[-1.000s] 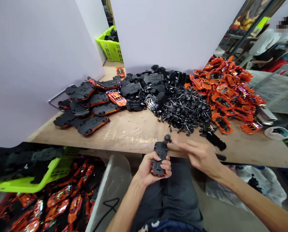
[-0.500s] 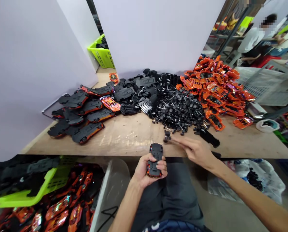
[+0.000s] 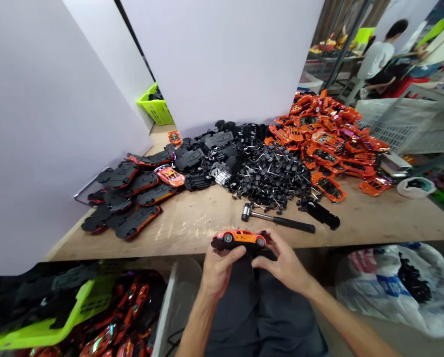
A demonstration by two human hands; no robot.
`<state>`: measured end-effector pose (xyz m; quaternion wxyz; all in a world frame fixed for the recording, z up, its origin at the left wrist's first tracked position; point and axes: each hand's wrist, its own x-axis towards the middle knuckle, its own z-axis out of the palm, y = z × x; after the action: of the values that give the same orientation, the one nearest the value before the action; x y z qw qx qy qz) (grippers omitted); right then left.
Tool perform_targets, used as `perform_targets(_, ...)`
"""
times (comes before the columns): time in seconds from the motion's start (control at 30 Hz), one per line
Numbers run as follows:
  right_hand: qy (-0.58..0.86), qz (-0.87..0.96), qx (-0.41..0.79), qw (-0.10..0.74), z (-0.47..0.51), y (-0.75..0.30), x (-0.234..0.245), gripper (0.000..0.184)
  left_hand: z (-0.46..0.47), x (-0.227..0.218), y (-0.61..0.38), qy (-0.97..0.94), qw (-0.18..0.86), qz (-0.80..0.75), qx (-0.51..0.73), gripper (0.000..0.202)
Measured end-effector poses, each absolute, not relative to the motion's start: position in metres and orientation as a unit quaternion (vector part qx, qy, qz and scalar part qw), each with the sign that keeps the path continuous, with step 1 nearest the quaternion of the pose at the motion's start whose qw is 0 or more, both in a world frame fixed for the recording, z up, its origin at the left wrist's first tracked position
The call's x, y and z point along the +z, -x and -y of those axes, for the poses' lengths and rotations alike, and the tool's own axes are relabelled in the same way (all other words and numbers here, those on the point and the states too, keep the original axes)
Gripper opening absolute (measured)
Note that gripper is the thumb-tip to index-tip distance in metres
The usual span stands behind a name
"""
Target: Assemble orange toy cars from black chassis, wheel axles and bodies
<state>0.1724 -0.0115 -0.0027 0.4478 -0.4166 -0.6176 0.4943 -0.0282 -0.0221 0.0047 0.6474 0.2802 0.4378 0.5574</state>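
Note:
An orange toy car with a black underside is held sideways near the table's front edge, its wheels showing. My left hand is closed on the car's left end, thumb along the lower side. At the right end, my right hand has its fingers round the car's far side, and its thumb shows below. A hammer with a black grip and metal head lies on the table just beyond the car. Behind it is a heap of small black wheels on metal axles.
Left on the wooden table are piled cars, undersides up. Black chassis lie mid-back; orange car bodies are heaped right. A green crate stands low left, a plastic bag low right. People sit at back right.
The hammer has left my right hand and lies on the table. The car has turned from underside up to sideways, and my right hand has come over to its right end.

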Motion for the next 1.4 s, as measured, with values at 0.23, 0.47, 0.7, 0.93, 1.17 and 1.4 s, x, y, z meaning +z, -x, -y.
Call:
perform_targets(0.23,0.437,0.697,0.368,0.434,-0.005,-0.187,-0.014,0.027,-0.014,0.0,0.04,-0.68,0.463,-0.424,0.379,0.041)
perform_targets(0.47,0.464,0.672,0.332,0.471,-0.001,-0.193,-0.039,0.027,-0.014,-0.018,0.025,-0.724,0.383,-0.434,0.375,0.031)
perform_targets(0.7,0.432,0.7,0.298,0.483,0.002,-0.189,-0.028,0.023,-0.013,-0.014,0.023,-0.705,0.403,-0.439,0.384,0.028)
perform_targets(0.93,0.468,0.64,0.44,0.421,0.003,-0.193,-0.024,0.038,-0.006,0.007,0.04,-0.684,0.42,-0.481,0.352,0.037)
perform_targets(1.17,0.574,0.637,0.271,0.439,-0.007,-0.223,-0.024,0.038,-0.113,0.061,0.18,-0.535,-0.091,-0.676,0.499,0.041)
perform_targets(1.4,0.556,0.696,0.16,0.426,-0.004,-0.222,-0.028,0.029,-0.185,0.066,0.225,-0.595,-0.149,-0.738,0.281,0.045)
